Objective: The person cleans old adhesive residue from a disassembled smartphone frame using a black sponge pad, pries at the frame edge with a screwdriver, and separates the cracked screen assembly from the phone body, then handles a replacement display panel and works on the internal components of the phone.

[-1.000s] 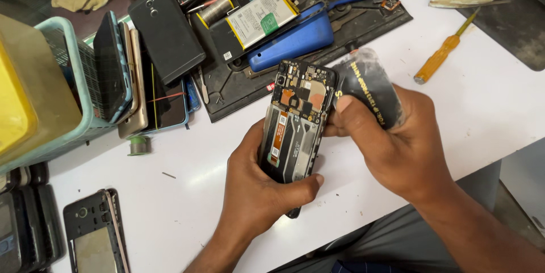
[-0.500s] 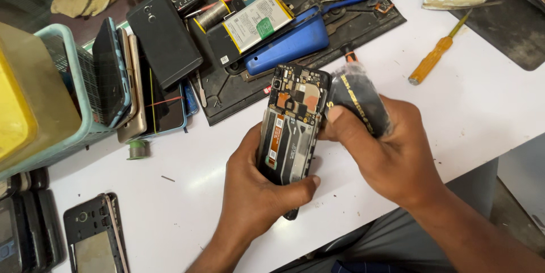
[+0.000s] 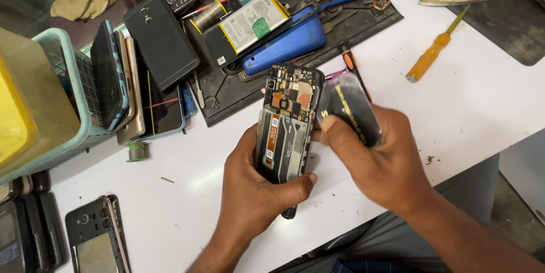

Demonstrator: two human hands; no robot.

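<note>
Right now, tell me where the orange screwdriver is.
The orange screwdriver lies on the white table, upper right of the head view, beyond the right hand.

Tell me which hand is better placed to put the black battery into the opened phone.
Probably the right hand: it already holds the black battery right beside the opened phone. The left hand is wrapped around the phone, steadying it.

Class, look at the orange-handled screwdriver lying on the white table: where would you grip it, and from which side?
Grip the orange screwdriver by its thick handle, coming from above. It lies flat and diagonal on the white table with bare surface on both sides, and the thin shaft toward the upper right gives less to hold.
</note>
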